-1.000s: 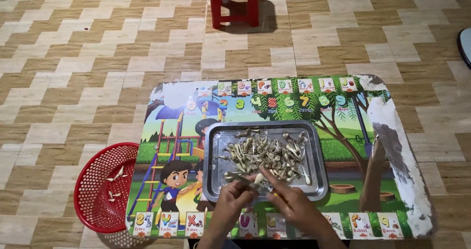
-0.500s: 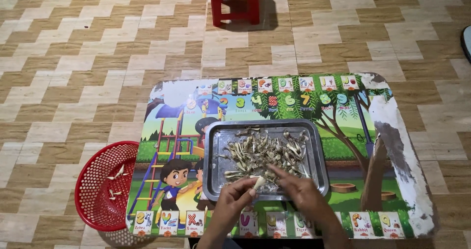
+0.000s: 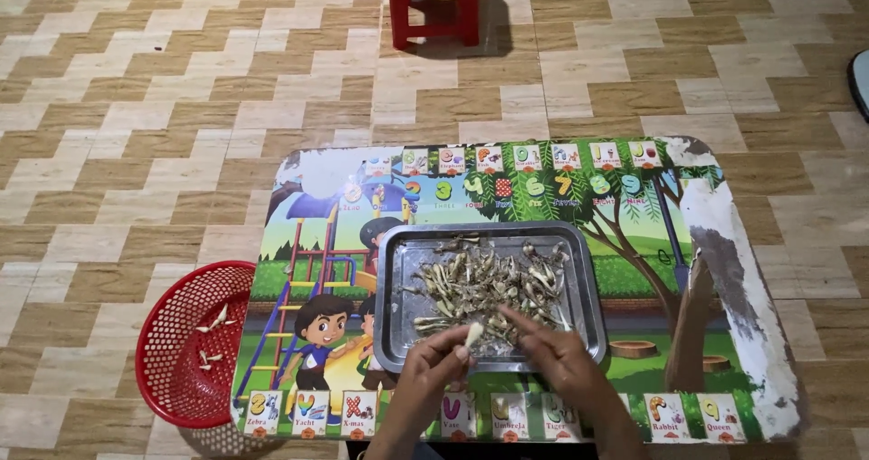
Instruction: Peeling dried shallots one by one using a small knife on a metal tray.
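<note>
Looking down from the head camera, a low desk (image 3: 724, 243) with a colourful cartoon playground top, worn white along its right edge, sits on a floor (image 3: 136, 107) of brown and cream zigzag tiles. A rectangular metal tray (image 3: 398, 315) rests on the middle of the desk, and a heap of small dried fish (image 3: 484, 279), pale grey-brown, lies spread across the tray's centre.

Both hands come in from the bottom edge, over the near rim of the tray. The left hand (image 3: 434, 374) is pinched narrow around one pale piece of fish (image 3: 472, 335), held up at its fingertips just above the tray's near side. The right hand (image 3: 566, 365) lies just beside it, its fingers loosely spread, the forefinger stretched toward the near edge of the heap; whether it grips anything cannot be told.

A round red mesh basket (image 3: 172, 351) stands on the floor against the desk's left edge, holding a few small pale bits (image 3: 215, 320). A red plastic stool (image 3: 433, 7) stands on the tiles well beyond the desk, at the top of the view.
</note>
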